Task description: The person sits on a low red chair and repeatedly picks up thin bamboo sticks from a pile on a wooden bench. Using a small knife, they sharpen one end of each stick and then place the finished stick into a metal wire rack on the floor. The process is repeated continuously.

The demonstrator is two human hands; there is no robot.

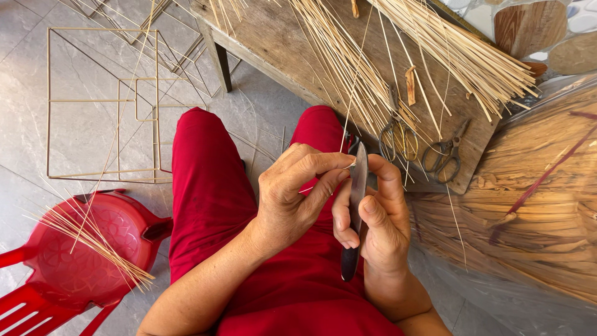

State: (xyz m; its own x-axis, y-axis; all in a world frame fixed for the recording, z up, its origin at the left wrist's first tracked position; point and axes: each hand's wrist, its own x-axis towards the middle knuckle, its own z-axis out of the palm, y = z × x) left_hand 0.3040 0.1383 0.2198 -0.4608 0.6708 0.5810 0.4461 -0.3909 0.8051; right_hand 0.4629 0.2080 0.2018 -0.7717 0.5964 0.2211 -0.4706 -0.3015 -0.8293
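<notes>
Head camera, looking steeply down, close over lap

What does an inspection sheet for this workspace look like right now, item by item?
Surface: worn wooden bench, grey tiled floor.
Job's things: knife upright in right hand; left hand pinches a thin bamboo sliver against the blade.
Clutter: bamboo stick bundles, two scissors, more sticks on red plastic chair.
Grips: both hands closed, bare.
Cables: nothing seen.
Surroundings: thin stick frames on floor, woven bamboo piece at right.
</notes>
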